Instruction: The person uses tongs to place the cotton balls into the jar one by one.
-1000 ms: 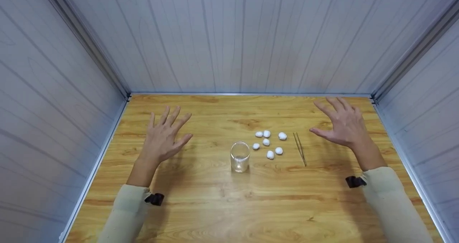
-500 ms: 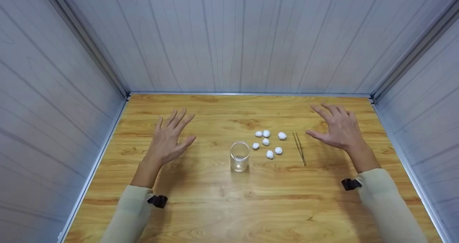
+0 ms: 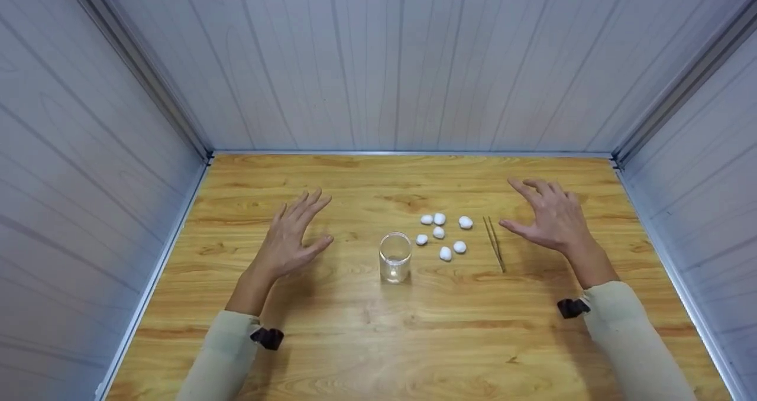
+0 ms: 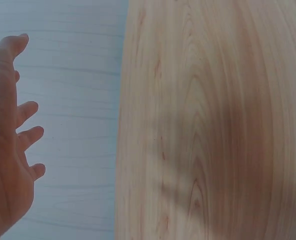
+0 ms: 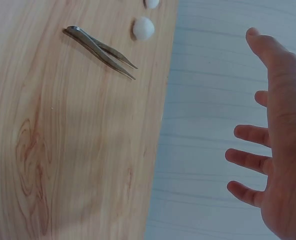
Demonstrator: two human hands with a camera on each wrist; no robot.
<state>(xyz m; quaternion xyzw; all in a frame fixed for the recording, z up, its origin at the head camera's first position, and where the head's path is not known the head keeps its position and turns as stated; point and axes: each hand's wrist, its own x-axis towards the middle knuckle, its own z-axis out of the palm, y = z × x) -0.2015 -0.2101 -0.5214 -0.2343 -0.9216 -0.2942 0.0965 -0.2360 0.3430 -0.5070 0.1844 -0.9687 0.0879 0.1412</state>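
Above the left half of the table, my left hand (image 3: 290,241) hovers with fingers spread and holds nothing. A clear glass cup (image 3: 395,258) stands upright to its right. Several white cotton balls (image 3: 439,232) lie loose just right of the cup. Beside them rests a pair of metal tweezers (image 3: 494,244), its two tips pointing toward the back wall. My right hand (image 3: 553,219) is held over the table right of the tweezers, fingers apart, touching nothing. In the right wrist view the tweezers (image 5: 102,51) lie on the wood with a cotton ball (image 5: 143,28) near their tips.
The wooden table (image 3: 378,342) is enclosed by a pale panelled back wall (image 3: 378,64) and side walls (image 3: 77,182). Light sleeves cover both forearms, and a small black camera (image 3: 267,338) sits at the left wrist, another (image 3: 572,308) at the right.
My left hand has moved right and slightly toward me, nearer the cup. The right hand has shifted left and a little toward me, closer to the tweezers. The objects stay in place.
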